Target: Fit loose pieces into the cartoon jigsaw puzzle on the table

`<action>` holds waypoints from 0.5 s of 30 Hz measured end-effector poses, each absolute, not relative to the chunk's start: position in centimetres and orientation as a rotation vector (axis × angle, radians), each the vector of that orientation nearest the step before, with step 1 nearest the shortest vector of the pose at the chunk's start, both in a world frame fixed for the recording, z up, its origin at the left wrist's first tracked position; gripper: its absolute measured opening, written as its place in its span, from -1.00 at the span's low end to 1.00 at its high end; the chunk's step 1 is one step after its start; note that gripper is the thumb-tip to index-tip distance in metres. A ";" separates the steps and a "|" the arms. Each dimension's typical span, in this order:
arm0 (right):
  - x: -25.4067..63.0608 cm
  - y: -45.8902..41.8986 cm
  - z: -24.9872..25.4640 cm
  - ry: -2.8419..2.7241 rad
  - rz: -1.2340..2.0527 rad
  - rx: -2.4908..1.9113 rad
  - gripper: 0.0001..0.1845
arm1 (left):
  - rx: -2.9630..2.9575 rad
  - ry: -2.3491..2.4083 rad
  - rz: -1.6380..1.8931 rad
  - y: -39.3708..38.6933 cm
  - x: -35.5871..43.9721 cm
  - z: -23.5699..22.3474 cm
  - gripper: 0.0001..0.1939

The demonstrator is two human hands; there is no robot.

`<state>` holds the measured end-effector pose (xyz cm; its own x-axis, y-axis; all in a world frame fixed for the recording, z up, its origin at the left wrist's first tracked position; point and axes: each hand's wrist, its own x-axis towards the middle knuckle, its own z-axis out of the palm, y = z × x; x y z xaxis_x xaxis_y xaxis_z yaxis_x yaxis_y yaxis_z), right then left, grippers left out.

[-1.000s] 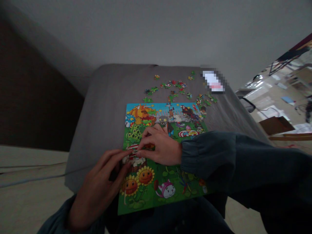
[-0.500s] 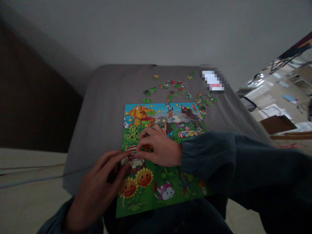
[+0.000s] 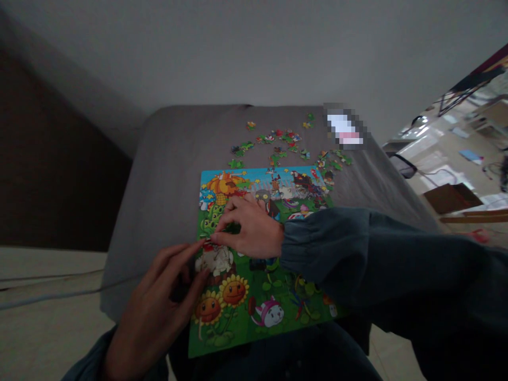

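A colourful cartoon jigsaw puzzle board [image 3: 234, 328] lies in front of me, its near edge over my lap. My right hand [image 3: 250, 227] is closed in a pinch over the board's left side. Between its thumb and index finger is a small puzzle piece [image 3: 208, 243] with red and white on it, partly hidden by the fingertips. My left hand [image 3: 166, 291] rests at the board's left edge with thumb and index finger apart. Its index fingertip meets the piece beside my right thumb, and its thumb touches the board lower down.
Several loose puzzle pieces [image 3: 278, 153] are scattered beyond the board on the grey cloth-covered table [image 3: 170, 148]. A blurred-out phone-like object [image 3: 344, 127] lies at the far right corner. A wall [image 3: 254, 53] stands behind. On the floor at right is a brown cardboard box [image 3: 452, 198].
My right hand has moved a little left and away from me, lifting the red-and-white piece off the picture. The left index fingertip has shifted slightly up with it.
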<state>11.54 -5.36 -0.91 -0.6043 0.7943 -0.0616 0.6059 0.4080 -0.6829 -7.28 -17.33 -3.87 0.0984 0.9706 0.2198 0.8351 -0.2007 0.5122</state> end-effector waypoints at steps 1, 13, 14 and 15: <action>11.6 -5.4 -1.1 -2.401 0.961 -1.223 -0.82 | 2.136 1.805 0.756 -17.3 -7.2 -3.8 -0.60; 12.1 -5.5 -1.5 -2.560 0.729 -1.109 -0.67 | 2.572 1.605 0.615 -17.3 -8.2 -5.1 -0.57; 12.5 -5.4 -1.2 -2.599 0.716 -1.032 -0.66 | 2.577 1.614 0.622 -17.3 -8.2 -5.1 -0.57; 13.0 -5.3 -1.0 -2.642 0.697 -0.934 -0.66 | 2.583 1.615 0.628 -17.3 -8.2 -5.0 -0.57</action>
<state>13.00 -5.33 -1.01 -0.7619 0.6432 0.0761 0.5220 0.6793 -0.5158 -8.20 -17.27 -5.05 0.3792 0.8686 0.3188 0.8560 -0.4602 0.2355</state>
